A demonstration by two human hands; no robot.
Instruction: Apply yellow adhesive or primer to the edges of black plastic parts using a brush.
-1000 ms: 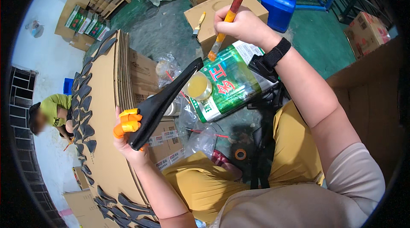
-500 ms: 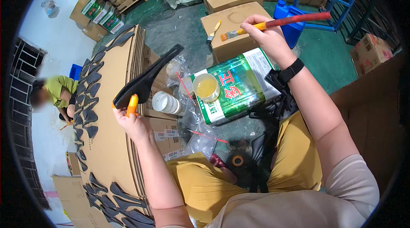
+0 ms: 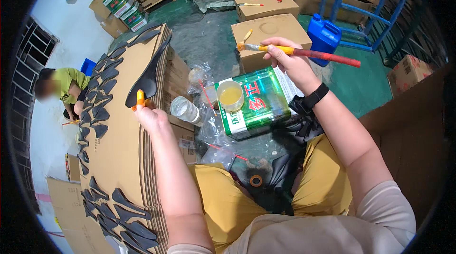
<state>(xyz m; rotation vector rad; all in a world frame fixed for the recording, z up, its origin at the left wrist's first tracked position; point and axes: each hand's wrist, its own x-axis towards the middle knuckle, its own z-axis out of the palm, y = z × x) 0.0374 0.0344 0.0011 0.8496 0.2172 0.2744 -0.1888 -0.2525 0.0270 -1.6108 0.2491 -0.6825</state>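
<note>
My left hand (image 3: pixel 153 117), with orange covers on its fingertips, pinches a black bicycle saddle shell (image 3: pixel 148 79) by its wide end. The narrow nose points up and away over the edge of the cardboard stack (image 3: pixel 124 121). In my right hand (image 3: pixel 287 58) is a paintbrush (image 3: pixel 311 54) with a yellow and red handle, held level, its bristles pointing left. Below it, a clear cup of yellowish liquid (image 3: pixel 231 96) stands on a green metal can (image 3: pixel 266 99). Several more black saddle shells (image 3: pixel 127 201) lie in rows on the cardboard.
White stacked cups (image 3: pixel 186 110) lie beside the stack. Ahead are cartons (image 3: pixel 270 23) with brushes on them, a blue jug (image 3: pixel 324 35) and a blue metal frame (image 3: pixel 354 11). A tape roll (image 3: pixel 256 181) is on the floor. Another person (image 3: pixel 69 87) crouches at far left.
My left hand has tilted the saddle shell more upright and moved it slightly left over the cardboard. The brush in my right hand has swung, its handle end dropping and its bristles shifting left.
</note>
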